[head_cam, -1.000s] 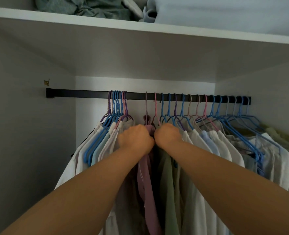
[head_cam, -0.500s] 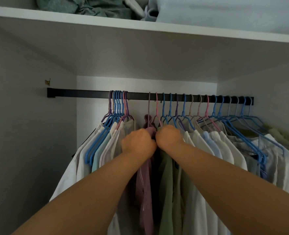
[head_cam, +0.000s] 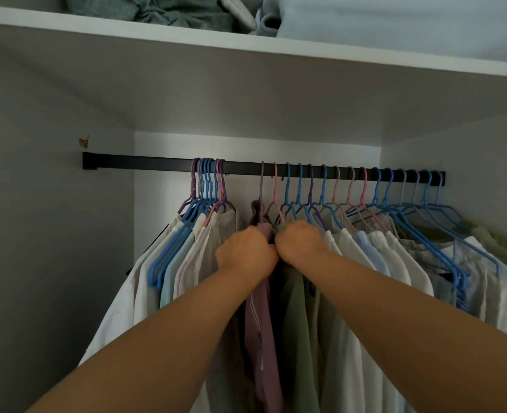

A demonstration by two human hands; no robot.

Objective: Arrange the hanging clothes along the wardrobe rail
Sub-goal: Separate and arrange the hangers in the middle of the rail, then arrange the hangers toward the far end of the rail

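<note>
Head view: near the black metal rail's [head_cam: 157,163] middle, a mauve hanging garment [head_cam: 261,317] is gripped by the left hand [head_cam: 245,254]; a green hanging garment [head_cam: 298,323] is gripped by the right hand [head_cam: 300,241].

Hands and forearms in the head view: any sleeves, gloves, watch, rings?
None visible. The left hand and right hand are bare, no gloves. Both forearms are bare to the frame edge: no sleeves, watch or bands. Fingers are mostly hidden, so rings cannot be ruled out.

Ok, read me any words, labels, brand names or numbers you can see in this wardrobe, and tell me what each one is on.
None: no text shows on the hanging clothes, the hangers, the rail or the shelf.
</note>
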